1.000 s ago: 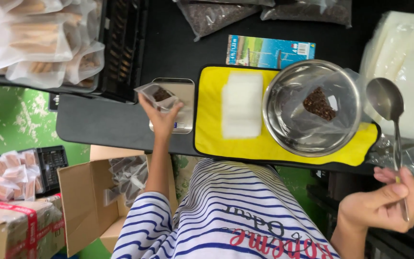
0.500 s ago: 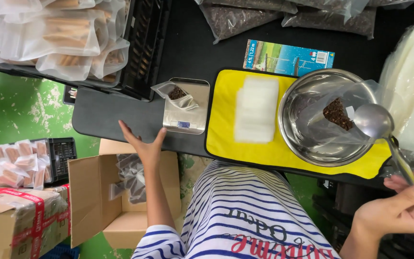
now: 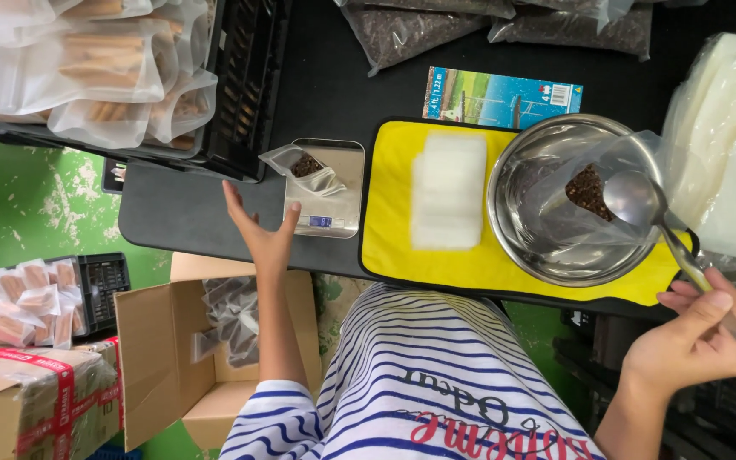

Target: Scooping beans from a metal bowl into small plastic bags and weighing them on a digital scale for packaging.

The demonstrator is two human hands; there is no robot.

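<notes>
My left hand [image 3: 264,233] hovers open just left of a small silver scale [image 3: 325,189], holding nothing. On the scale lies a small clear pouch [image 3: 307,169] with dark brown grains in it. My right hand [image 3: 697,341] grips the handle of a metal spoon [image 3: 641,204]. The spoon's bowl rests at the mouth of a clear bag [image 3: 594,192] of dark grains, which lies inside a round steel bowl [image 3: 521,230]. The bowl stands on a yellow mat [image 3: 389,247], next to a stack of white empty pouches [image 3: 447,191].
A black crate [image 3: 244,85] with filled clear pouches [image 3: 87,68] stands at the back left. Bags of dark grains [image 3: 402,25] and a colourful card [image 3: 500,95] lie behind the mat. A big pile of white bags [image 3: 730,145] is at right. Open cardboard boxes [image 3: 172,349] stand on the green floor.
My left hand set the small pouch on the scale, let go and drew back. My right hand brought the spoon from the right down into the bag in the bowl.
</notes>
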